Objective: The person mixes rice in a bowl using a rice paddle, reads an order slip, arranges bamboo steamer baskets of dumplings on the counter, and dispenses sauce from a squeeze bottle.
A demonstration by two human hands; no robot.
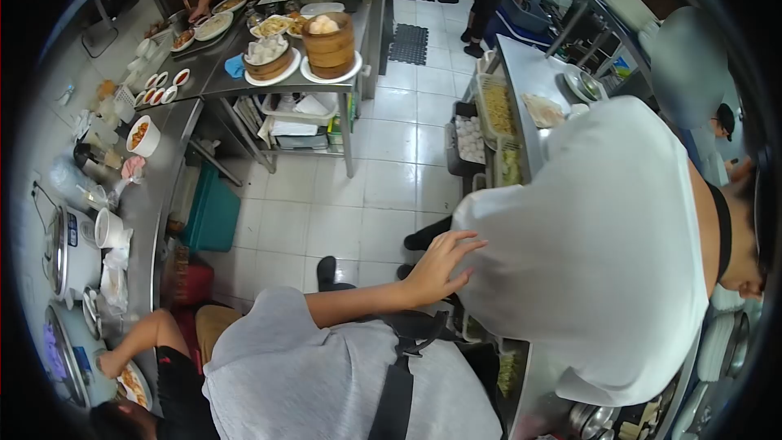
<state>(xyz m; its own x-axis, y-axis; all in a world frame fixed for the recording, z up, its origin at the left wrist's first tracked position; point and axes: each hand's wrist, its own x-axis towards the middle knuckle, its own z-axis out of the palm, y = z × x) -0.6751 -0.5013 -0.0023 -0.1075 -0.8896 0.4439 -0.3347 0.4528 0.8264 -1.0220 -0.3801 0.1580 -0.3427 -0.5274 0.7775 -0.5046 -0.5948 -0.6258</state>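
Note:
My left arm reaches across my grey shirt (309, 367) from the left. My left hand (441, 269) is raised in front of me, its fingers apart and nothing in it. Its fingertips are right beside the white shirt (586, 253) of a person on my right; whether they touch the cloth I cannot tell. My right hand is out of view. A black strap (393, 399) with a buckle runs down my front.
Bamboo steamers (328, 45) with food stand on a steel table (216, 81) ahead. A person eats from a plate (133, 385) at lower left. A teal bin (213, 208) stands under the left counter. Another person bends over a blue crate (525, 16). Tiled floor (391, 187) runs between.

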